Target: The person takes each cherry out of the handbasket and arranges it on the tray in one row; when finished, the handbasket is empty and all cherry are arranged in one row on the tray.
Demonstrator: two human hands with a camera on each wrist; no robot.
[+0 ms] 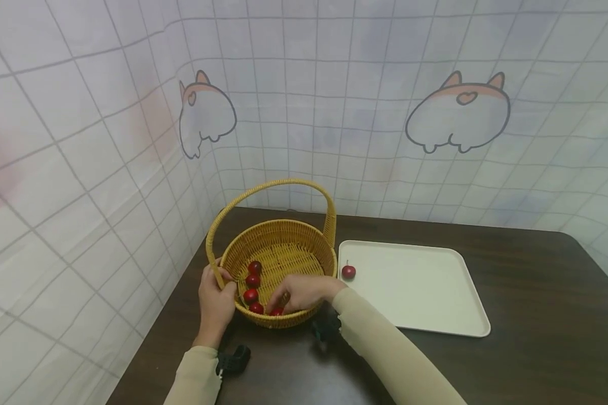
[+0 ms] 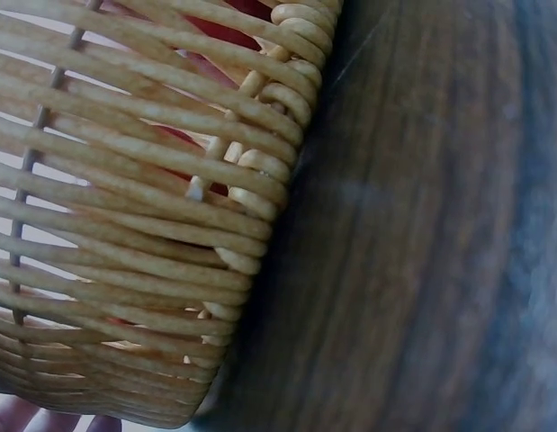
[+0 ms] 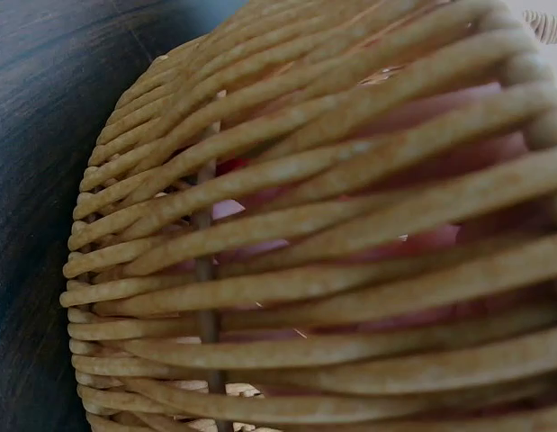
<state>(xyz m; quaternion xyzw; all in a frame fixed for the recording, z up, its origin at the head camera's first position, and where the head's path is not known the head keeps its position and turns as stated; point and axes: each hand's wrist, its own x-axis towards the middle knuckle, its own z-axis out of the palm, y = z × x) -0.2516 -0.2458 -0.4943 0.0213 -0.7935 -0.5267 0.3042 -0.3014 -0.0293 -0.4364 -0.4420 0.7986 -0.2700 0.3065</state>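
Note:
A round yellow wicker basket [image 1: 284,230] with a tall arched handle [image 1: 271,184] stands on the table. At its left side my left hand [image 1: 217,298] grips the rim by the handle's foot; a few fingertips [image 2: 53,421] show under the woven wall in the left wrist view. Inside, my right hand [image 1: 299,292] reaches over the near right rim and pinches a red cherry [image 1: 276,311] low by the front wall. Several more cherries [image 1: 251,296] lie in a row along the left inside. Through the weave, the right wrist view shows only parts of the right hand.
Right of the basket lies a white rectangular tray [image 1: 415,287], with one stemmed cherry [image 1: 348,272] near its left edge. The dark wooden table [image 1: 537,298] meets a grid-patterned cloth [image 1: 375,112] at the back and left.

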